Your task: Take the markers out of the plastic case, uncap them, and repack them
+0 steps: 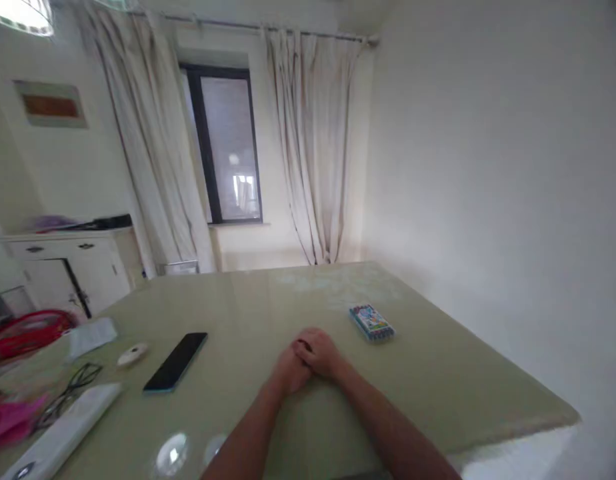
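The left hand (pixel 289 369) and the right hand (pixel 322 351) lie folded together on the table (pixel 248 310), the right one partly over the left. No object shows in this grip; how firmly the fingers close, or whether something small sits between the palms, cannot be told. The nearest loose thing is a small pack (pixel 372 323), lying flat just beyond the hands to the right, touching neither.

If the right hand opened outward carelessly, its knuckles might catch the pack and push it toward the far right; the tabletop looks slick enough to let it slide. A wide sweep of the left arm could likewise bump the phone (pixel 177 362), which lies slantwise to the left, or jostle the glasses (pixel 81 380) beside the long white bar (pixel 63 437), whose thin frames would probably bend under a forearm.

The tabletop is pale green and glossy, with bright round reflections at the near left. The pack is a shallow rectangle with a busy, colourful printed face; its lettering is too small to read. The phone is a dark, smooth slab, while the curtains (pixel 315 147) beyond hang in soft, pale, vertical folds.
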Motion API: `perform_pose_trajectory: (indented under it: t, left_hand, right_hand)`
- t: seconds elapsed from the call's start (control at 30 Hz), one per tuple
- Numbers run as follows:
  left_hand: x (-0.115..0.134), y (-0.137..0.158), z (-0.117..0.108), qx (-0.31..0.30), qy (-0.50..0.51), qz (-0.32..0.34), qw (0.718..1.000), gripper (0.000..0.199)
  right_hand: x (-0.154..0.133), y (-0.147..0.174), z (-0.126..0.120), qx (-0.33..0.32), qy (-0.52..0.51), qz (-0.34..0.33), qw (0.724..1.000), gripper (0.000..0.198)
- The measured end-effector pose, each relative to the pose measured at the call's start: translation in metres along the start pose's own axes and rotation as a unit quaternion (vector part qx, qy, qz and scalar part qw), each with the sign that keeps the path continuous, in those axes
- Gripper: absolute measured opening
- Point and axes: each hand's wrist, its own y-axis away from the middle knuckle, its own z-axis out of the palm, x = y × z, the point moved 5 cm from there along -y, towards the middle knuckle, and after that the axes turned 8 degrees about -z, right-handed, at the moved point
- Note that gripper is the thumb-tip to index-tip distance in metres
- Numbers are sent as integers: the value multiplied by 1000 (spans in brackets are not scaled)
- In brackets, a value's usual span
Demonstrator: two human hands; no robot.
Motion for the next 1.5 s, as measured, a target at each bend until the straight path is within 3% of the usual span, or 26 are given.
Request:
perform_pose_trajectory:
  t: [0.17,0.27,0.4,0.5,0.6,0.73,0.87,0.93,1.03,1.13,1.3,1.4,1.5]
  left_hand:
    - [9,0,-6,18,14,-6,1000,34]
    - [8,1,-12,62,12,-36,997,19]
    - [2,4,-18,116,-3,-80,990,19]
    - [-2,5,-20,136,-4,-106,985,23]
    - [-8,3,-23,146,-2,-138,979,32]
    - [-16,-1,-28,155,-4,-180,971,43]
    - [-10,-1,-31,151,-9,-188,971,43]
    - [-2,3,-32,147,-9,-169,975,41]
    - [11,9,-31,131,-33,-117,984,65]
    - [13,14,-25,118,-112,-101,982,70]
    - [8,14,-16,131,-172,-90,972,57]
    - [6,16,-23,140,-127,-69,980,58]
    - [3,22,-40,138,10,-37,990,55]
  right_hand:
    - [-4,5,-8,61,7,-12,998,19]
    - [8,10,-25,141,72,45,986,23]
    - [43,30,-64,235,181,178,939,26]
    - [74,56,-93,267,258,315,874,33]
    - [96,80,-108,232,284,431,824,43]
    - [112,93,-104,123,209,515,822,48]
    - [100,77,-88,86,160,468,865,48]
    - [85,62,-72,77,132,400,904,42]
    - [60,39,-45,93,-5,280,955,29]
    - [45,31,-27,102,-107,243,959,28]
    - [33,29,-24,84,-143,175,971,29]
    - [25,28,-30,99,-184,126,970,28]
    - [12,24,-36,118,-204,64,970,29]
